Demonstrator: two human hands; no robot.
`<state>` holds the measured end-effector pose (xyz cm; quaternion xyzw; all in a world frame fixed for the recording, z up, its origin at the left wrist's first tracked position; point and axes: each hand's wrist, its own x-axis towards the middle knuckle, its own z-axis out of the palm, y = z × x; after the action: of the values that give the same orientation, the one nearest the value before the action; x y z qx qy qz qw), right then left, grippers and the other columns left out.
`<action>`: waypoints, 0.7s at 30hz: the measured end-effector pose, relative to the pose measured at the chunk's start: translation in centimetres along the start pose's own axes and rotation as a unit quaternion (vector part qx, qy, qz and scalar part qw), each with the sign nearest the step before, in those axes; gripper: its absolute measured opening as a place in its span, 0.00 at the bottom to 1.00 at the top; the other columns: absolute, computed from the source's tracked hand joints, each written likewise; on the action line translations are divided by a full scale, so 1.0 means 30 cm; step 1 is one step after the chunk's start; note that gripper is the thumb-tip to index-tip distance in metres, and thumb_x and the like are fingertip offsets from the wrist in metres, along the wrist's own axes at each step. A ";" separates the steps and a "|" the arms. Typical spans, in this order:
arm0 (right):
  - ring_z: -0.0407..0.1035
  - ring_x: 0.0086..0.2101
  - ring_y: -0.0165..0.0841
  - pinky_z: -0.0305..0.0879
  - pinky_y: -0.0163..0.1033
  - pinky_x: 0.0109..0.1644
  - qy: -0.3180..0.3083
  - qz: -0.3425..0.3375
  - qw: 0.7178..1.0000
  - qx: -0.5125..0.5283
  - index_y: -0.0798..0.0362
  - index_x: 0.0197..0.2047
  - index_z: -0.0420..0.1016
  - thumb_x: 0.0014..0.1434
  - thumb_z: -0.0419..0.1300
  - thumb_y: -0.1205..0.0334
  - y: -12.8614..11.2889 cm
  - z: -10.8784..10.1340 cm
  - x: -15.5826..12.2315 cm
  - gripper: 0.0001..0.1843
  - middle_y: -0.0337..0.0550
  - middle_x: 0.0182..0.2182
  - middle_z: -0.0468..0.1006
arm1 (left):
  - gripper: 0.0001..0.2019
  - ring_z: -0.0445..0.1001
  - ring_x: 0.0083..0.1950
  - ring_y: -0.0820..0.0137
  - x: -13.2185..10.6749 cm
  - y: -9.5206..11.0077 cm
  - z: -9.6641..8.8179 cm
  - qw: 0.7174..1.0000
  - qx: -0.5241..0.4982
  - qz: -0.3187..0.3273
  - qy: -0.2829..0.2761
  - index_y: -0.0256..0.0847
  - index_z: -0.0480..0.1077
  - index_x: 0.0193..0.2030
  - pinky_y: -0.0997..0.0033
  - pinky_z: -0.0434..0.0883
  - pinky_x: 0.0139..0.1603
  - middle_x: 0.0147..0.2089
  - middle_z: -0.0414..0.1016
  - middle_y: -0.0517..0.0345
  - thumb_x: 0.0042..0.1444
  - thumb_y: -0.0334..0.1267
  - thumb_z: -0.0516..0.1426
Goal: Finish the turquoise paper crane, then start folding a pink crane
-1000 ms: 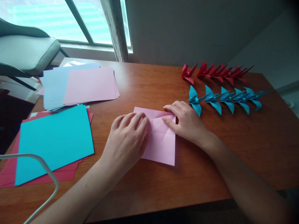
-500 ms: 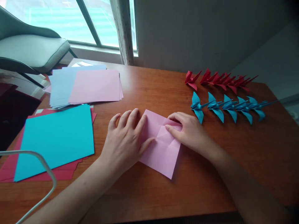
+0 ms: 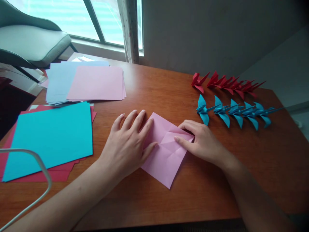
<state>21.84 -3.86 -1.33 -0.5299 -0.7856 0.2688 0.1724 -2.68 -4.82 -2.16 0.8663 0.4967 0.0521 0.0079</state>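
Creased pink paper [image 3: 169, 164] on worktop [image 3: 154, 85]. Your left hand [image 3: 126, 143], fingers spread, rests over its 9 o'clock side; your right hand [image 3: 204, 141] pinches its 3 o'clock corner. Best pin left firmly, sharpen folds along creases. Blue paper birds [image 3: 202, 110] at 2 o'clock.

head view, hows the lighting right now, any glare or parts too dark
In the head view, the window is washed out; in the same view, a pale sheen lies on the table near the curtain; also in the head view, the wall is dim, yet creases on the pink paper stay readable.
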 end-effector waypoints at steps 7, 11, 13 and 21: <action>0.71 0.34 0.33 0.67 0.39 0.39 0.097 -0.076 0.991 0.053 0.49 0.40 0.72 0.62 0.61 0.65 -0.033 0.045 -0.018 0.03 0.40 0.34 0.77 | 0.30 0.58 0.72 0.44 0.001 -0.007 -0.001 1.000 0.008 -0.001 0.004 0.31 0.62 0.69 0.43 0.59 0.69 0.72 0.60 0.36 0.68 0.50 0.49; 0.73 0.36 0.34 0.69 0.41 0.40 0.147 -0.064 0.984 0.078 0.49 0.41 0.74 0.63 0.62 0.63 -0.034 0.062 -0.017 0.03 0.40 0.35 0.79 | 0.28 0.59 0.72 0.45 0.005 -0.011 0.004 1.000 -0.003 -0.004 0.010 0.33 0.62 0.69 0.44 0.60 0.68 0.72 0.61 0.37 0.69 0.48 0.48; 0.74 0.40 0.36 0.71 0.42 0.45 0.148 -0.084 0.982 0.084 0.50 0.44 0.75 0.63 0.61 0.64 -0.027 0.069 -0.014 0.06 0.42 0.39 0.79 | 0.27 0.58 0.73 0.45 0.004 -0.009 0.006 1.000 -0.010 -0.005 0.012 0.34 0.62 0.69 0.43 0.59 0.69 0.72 0.61 0.37 0.68 0.46 0.49; 0.72 0.53 0.38 0.70 0.46 0.59 0.128 -0.152 0.979 0.032 0.57 0.56 0.74 0.65 0.58 0.68 -0.031 0.092 -0.020 0.16 0.52 0.51 0.79 | 0.29 0.55 0.74 0.44 0.002 -0.015 0.008 0.999 -0.025 -0.019 0.016 0.37 0.61 0.70 0.39 0.55 0.71 0.73 0.58 0.36 0.66 0.47 0.50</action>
<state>19.86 -5.34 -2.96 -0.4286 -0.8196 0.1938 0.3272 -3.02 -4.54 -2.43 0.8552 0.5119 0.0779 0.0223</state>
